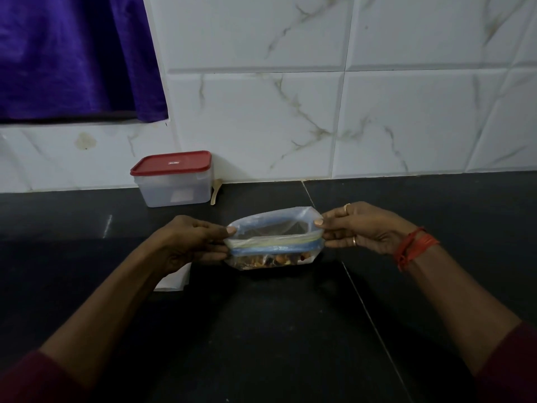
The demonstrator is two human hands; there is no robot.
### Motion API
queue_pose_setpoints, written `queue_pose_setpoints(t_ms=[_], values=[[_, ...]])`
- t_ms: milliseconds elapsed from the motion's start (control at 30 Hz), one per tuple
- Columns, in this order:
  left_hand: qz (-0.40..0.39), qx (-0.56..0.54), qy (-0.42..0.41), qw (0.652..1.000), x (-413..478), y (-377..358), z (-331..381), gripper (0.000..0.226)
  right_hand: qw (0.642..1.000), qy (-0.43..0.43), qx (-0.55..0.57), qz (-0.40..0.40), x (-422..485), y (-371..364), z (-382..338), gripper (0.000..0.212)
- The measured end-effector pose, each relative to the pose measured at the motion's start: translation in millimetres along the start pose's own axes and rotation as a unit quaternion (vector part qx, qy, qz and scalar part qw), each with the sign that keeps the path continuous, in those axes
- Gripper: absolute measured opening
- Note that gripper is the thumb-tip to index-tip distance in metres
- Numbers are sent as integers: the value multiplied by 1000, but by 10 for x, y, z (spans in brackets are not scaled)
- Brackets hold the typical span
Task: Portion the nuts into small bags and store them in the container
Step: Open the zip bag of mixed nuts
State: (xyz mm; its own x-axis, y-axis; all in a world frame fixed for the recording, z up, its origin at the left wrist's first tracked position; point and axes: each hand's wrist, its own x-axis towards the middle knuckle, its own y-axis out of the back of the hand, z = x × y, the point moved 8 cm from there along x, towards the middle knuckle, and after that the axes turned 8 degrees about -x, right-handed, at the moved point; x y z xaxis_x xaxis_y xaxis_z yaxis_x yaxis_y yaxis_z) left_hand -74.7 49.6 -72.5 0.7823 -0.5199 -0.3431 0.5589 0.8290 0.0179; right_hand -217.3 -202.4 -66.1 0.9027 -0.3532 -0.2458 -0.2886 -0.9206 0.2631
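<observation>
A clear zip bag (pixel 274 238) with a blue and yellow seal strip stands on the black counter, its mouth held wide. Mixed nuts (pixel 276 259) show through its lower part. My left hand (pixel 191 242) pinches the bag's left end at the seal. My right hand (pixel 360 228), with rings and red wrist threads, pinches the right end. A clear plastic container (pixel 174 181) with a red lid on it stands against the tiled wall, behind and left of the bag. Its lid is closed.
A small wooden spoon (pixel 216 191) leans against the wall right of the container. Flat pale bags or paper (pixel 175 279) lie on the black counter (pixel 276 330) under my left wrist. A purple curtain (pixel 72 53) hangs at upper left.
</observation>
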Motion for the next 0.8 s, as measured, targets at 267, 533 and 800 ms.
queue_pose_setpoints(t_ms=[267, 533, 800], values=[[-34, -140, 46, 988, 33, -123, -119, 26, 993, 4, 119, 23, 47, -115, 3, 19], [-48, -307, 50, 949, 89, -242, -141, 30, 939, -12, 342, 36, 88, -96, 90, 36], [-67, -358, 33, 931, 60, -317, -95, 36, 922, 12, 380, 76, 150, -80, 97, 45]])
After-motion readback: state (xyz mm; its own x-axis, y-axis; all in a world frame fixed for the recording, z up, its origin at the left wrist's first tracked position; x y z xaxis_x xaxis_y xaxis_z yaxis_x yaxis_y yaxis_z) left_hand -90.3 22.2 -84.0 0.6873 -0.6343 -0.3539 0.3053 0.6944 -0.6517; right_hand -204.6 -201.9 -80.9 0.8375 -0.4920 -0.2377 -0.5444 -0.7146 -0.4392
